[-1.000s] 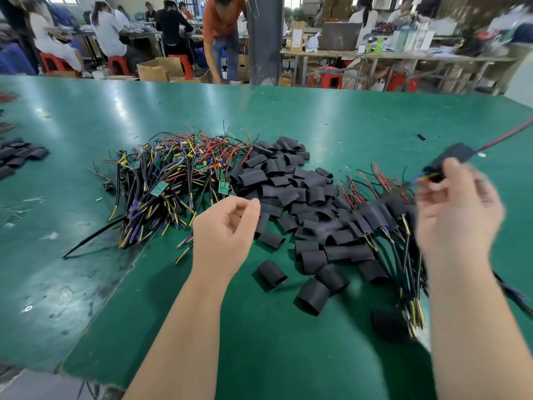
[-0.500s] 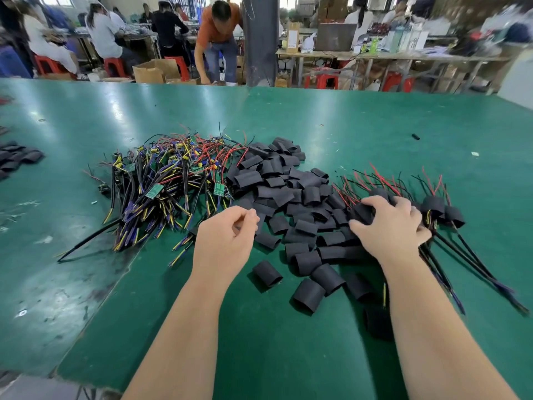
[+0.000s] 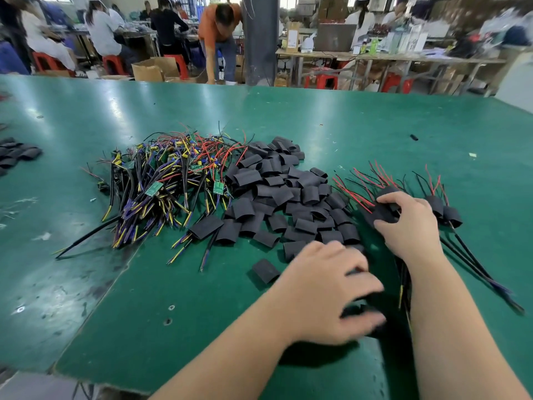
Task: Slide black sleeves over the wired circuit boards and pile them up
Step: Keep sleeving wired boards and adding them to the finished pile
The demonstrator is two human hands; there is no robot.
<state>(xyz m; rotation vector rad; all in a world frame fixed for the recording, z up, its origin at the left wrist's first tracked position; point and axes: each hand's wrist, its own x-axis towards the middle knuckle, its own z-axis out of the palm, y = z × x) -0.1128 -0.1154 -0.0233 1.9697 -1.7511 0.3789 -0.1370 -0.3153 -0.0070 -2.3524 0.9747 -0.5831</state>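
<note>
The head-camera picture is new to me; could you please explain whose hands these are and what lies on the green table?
There is no machine here. A person wears one wide-angle camera on the head, which looks forward and down at their own bare hands. On the green table lie three groups: a tangle of wired circuit boards on the left, a heap of loose black sleeves in the middle, and a pile of sleeved boards on the right. The right hand curls its fingers round one sleeved board at that pile. The left hand is over sleeves near the table's front edge. It is blurred, so I cannot tell whether it holds one.
</note>
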